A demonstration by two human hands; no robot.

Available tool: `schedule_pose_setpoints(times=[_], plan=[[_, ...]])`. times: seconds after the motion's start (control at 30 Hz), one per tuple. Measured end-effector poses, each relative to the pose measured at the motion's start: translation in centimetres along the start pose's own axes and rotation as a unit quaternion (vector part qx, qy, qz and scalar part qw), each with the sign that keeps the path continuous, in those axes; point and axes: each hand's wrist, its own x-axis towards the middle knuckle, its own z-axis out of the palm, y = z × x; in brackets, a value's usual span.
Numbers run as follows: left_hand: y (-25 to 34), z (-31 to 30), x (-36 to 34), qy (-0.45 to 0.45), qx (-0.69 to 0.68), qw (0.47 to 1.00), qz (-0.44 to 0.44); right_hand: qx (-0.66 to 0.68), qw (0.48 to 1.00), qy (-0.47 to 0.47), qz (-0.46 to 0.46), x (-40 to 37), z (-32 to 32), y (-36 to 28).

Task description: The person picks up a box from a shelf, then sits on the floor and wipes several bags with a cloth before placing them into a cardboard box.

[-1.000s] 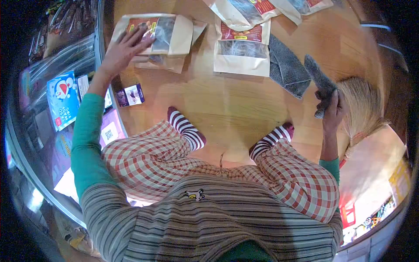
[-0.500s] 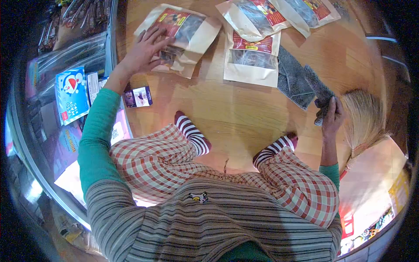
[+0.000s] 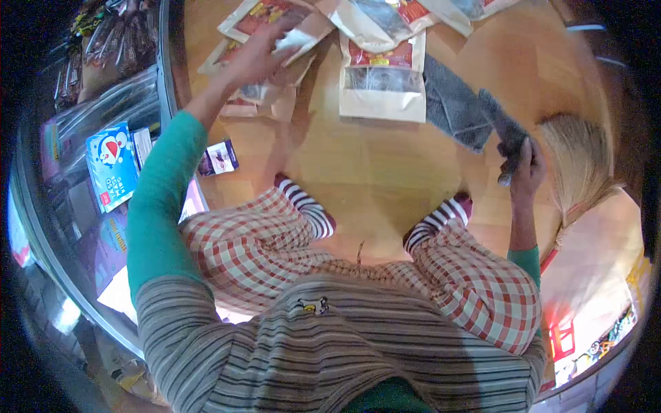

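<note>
My left hand [image 3: 260,56], blurred by motion, reaches over a packet [image 3: 241,22] with a red label and a clear window, fingers apart. Other packets [image 3: 256,109] peek out underneath, partly covered by the hand and forearm. My right hand [image 3: 526,168] is closed around a bunched dark grey cloth [image 3: 506,124], held up at the right. Beside it on the floor lies a flat grey cloth [image 3: 454,107]. Between the two hands is a pale packet [image 3: 383,102] with a red label, its upper end under another packet [image 3: 365,20].
A straw broom head [image 3: 575,162] lies to my right. On the left, a glass case [image 3: 165,76] borders the wooden floor [image 3: 365,165], with a blue box [image 3: 110,162] and a small card [image 3: 222,157] near it. My striped socks [image 3: 306,210] rest on the floor.
My left hand has moved forward, and the top packet under it has shifted away from me, exposing packets beneath. My right hand still grips the cloth. The view has tilted slightly.
</note>
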Motion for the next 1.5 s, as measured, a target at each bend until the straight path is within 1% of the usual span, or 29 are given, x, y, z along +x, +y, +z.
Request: schedule_pose_setpoints(times=[0.1, 0.13, 0.2, 0.23, 0.3, 0.37, 0.43, 0.47, 0.5, 0.57, 0.63, 0.7, 0.73, 0.8, 0.83, 0.87, 0.93, 0.97, 1.03, 1.1, 1.2, 1.27, 1.3, 1.33, 1.37, 1.4, 1.43, 1.47, 1.5], plan=[[1.5, 2.5, 2.5, 0.069, -0.187, 0.978, -0.068, -0.008, 1.000, 0.004, -0.014, -0.1, -0.1, 1.2], [1.1, 3.4, 3.3, 0.070, -0.186, 0.978, -0.061, -0.005, 1.000, 0.004, -0.016, -0.2, -0.1, 1.2], [0.1, 5.2, 5.4, 0.062, -0.438, 0.872, -0.212, -0.003, 1.000, 0.014, -0.028, -0.2, -0.2, 1.0], [0.6, 5.6, 6.3, 0.061, -0.437, 0.875, -0.202, -0.006, 1.000, 0.010, -0.025, -0.3, -0.3, 1.0], [1.1, 6.7, 7.4, 0.117, -0.518, 0.825, -0.194, -0.008, 1.000, 0.013, -0.022, -0.4, -0.3, 0.6], [-0.7, 8.4, 9.3, 0.133, -0.479, 0.841, -0.213, 0.013, 1.000, 0.018, 0.009, -0.6, -0.2, 0.0], [0.8, 8.8, 10.2, 0.227, -0.529, 0.769, -0.280, 0.004, 1.000, 0.029, 0.008, -0.7, -0.4, 0.3], [1.7, 9.3, 10.4, 0.261, -0.523, 0.758, -0.289, -0.006, 0.999, 0.034, 0.008, -0.7, -0.6, 0.4], [2.8, 9.7, 10.5, 0.257, -0.524, 0.761, -0.281, -0.007, 0.999, 0.043, 0.005, -0.7, -0.7, 0.0], [4.5, 10.8, 10.6, 0.270, -0.605, 0.706, -0.250, 0.005, 1.000, 0.025, -0.002, -0.8, -0.5, -0.7], [6.5, 10.6, 10.5, 0.229, -0.617, 0.702, -0.273, -0.045, 0.998, 0.034, -0.022, -0.6, -0.9, 0.5], [8.2, 10.0, 10.4, 0.237, -0.633, 0.719, -0.161, -0.015, 0.999, 0.033, -0.029, -0.3, -1.0, 1.1], [10.6, 8.7, 9.7, 0.245, -0.644, 0.708, -0.151, 0.010, 0.999, 0.015, -0.041, -0.2, -1.3, 1.0], [13.5, 6.9, 8.3, 0.295, -0.583, 0.751, -0.096, 0.016, 0.999, 0.040, -0.025, 0.1, -1.2, -0.3], [15.0, 6.1, 7.2, 0.294, -0.571, 0.755, -0.129, 0.027, 0.998, 0.050, 0.002, 0.2, -1.2, -0.8], [13.5, 6.3, 6.5, 0.299, -0.511, 0.802, -0.083, 0.014, 0.997, 0.076, 0.020, 0.6, -1.4, -0.7], [14.5, 6.5, 4.4, 0.418, -0.460, 0.778, -0.092, 0.012, 0.996, 0.083, 0.009, 1.2, -1.8, -2.2], [14.4, 6.5, 3.5, 0.413, -0.460, 0.781, -0.087, 0.008, 0.997, 0.081, 0.003, 1.5, -1.9, -2.8], [15.9, 5.2, 2.3, 0.401, -0.311, 0.861, -0.039, 0.050, 0.992, 0.117, -0.017, 2.3, -2.1, -2.8], [17.1, 5.2, 2.8, 0.388, -0.365, 0.846, -0.027, 0.089, 0.984, 0.151, -0.035, 2.7, -2.5, -3.6], [17.8, 7.4, 3.8, 0.351, -0.444, 0.823, -0.048, 0.099, 0.987, 0.113, 0.052, 2.5, -2.6, -6.1], [17.7, 10.2, 4.8, 0.313, -0.472, 0.818, -0.094, -0.062, 0.984, 0.071, -0.150, 2.4, -1.0, -6.7], [17.7, 11.9, 5.4, 0.296, -0.475, 0.821, -0.112, -0.143, 0.955, 0.055, -0.254, 2.4, 0.0, -7.0], [17.9, 13.9, 5.9, 0.257, -0.561, 0.775, -0.137, -0.239, 0.905, 0.021, -0.352, 2.3, 1.3, -7.1], [18.2, 15.4, 6.0, 0.212, -0.639, 0.721, -0.162, -0.223, 0.904, -0.059, -0.359, 1.8, 3.3, -5.9], [18.0, 16.9, 5.8, 0.183, -0.663, 0.710, -0.152, -0.261, 0.877, -0.106, -0.389, 1.4, 5.3, -4.5], [17.8, 18.4, 5.7, 0.153, -0.685, 0.698, -0.143, -0.279, 0.863, -0.149, -0.394, 0.8, 7.0, -3.0], [16.9, 19.9, 5.5, 0.120, -0.717, 0.668, -0.160, -0.341, 0.852, -0.212, -0.335, -0.2, 7.7, -2.1], [16.1, 20.8, 5.5, 0.089, -0.747, 0.635, -0.176, -0.344, 0.858, -0.205, -0.323, -0.5, 7.8, -0.8]])
